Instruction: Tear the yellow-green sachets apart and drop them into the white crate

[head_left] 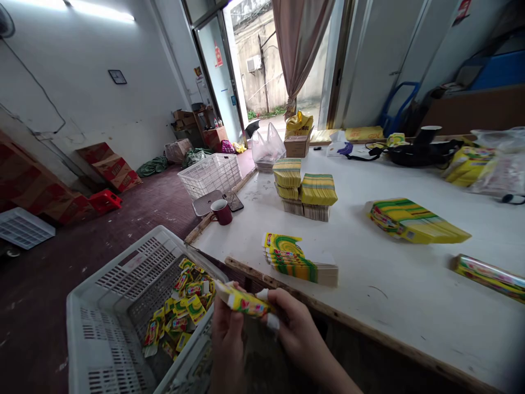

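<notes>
Both my hands hold one small yellow carton (241, 299) with red and green print, just below the table's front edge. My left hand (227, 339) grips its left end from underneath, fingers curled. My right hand (292, 328) pinches its right end; white tape wraps two fingertips. Below and to the left, a white plastic crate (102, 323) holds several folded yellow cartons (180, 314). On the white table (369, 284), a fanned stack of flat cartons (297, 260) lies nearest my hands.
Further back on the table stand taller stacks of flat cartons (305, 189), another bundle (414, 221) to the right and a wrapped roll (488, 276). A maroon mug (222, 211) and a phone sit at the left corner. Crates and cardboard boxes litter the floor.
</notes>
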Demonstrator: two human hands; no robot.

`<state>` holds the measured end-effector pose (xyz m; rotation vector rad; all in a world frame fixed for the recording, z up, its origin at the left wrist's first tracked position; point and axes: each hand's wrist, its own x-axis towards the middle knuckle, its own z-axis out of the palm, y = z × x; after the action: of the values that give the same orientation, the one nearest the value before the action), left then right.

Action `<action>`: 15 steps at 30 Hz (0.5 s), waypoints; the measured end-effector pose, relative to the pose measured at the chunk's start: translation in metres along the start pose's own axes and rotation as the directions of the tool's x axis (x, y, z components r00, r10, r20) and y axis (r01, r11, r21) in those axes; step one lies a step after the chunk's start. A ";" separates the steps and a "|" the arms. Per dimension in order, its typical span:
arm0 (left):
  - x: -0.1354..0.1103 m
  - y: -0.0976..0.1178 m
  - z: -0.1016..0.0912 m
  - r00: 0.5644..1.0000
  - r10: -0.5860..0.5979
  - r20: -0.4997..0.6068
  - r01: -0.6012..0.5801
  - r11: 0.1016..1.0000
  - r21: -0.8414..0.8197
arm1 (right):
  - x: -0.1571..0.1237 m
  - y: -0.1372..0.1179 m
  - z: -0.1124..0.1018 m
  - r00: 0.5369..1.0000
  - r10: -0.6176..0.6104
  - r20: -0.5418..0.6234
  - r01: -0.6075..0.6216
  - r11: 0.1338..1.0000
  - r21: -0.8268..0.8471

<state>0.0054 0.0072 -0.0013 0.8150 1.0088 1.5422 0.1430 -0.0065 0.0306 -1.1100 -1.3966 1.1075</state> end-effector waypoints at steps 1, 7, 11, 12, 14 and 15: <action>0.001 -0.002 -0.008 1.000 -0.004 0.024 0.003 0.999 0.051 | 0.001 0.001 -0.005 0.999 -0.035 -0.010 0.034 0.999 -0.042; 0.025 0.032 -0.040 0.945 -0.044 0.324 -0.031 0.974 0.223 | 0.004 0.001 -0.034 0.975 -0.214 0.059 0.221 0.907 -0.358; 0.033 0.061 -0.037 0.795 -0.189 0.576 -0.137 0.869 0.475 | 0.005 -0.013 -0.035 0.897 -0.330 0.294 0.442 0.686 -0.578; 0.030 0.062 -0.032 0.756 -0.265 0.598 -0.170 0.803 0.571 | 0.004 -0.016 -0.032 0.868 -0.351 0.351 0.495 0.644 -0.582; 0.023 0.056 -0.020 0.712 -0.368 0.598 -0.204 0.706 0.678 | 0.001 -0.017 -0.025 0.833 -0.399 0.383 0.553 0.610 -0.568; 0.018 0.051 -0.014 0.722 -0.365 0.588 -0.209 0.695 0.688 | -0.001 -0.014 -0.022 0.842 -0.425 0.331 0.538 0.623 -0.569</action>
<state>-0.0313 0.0190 0.0391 1.7268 1.0288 0.5561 0.1634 -0.0087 0.0464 -0.9997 -2.1549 0.3022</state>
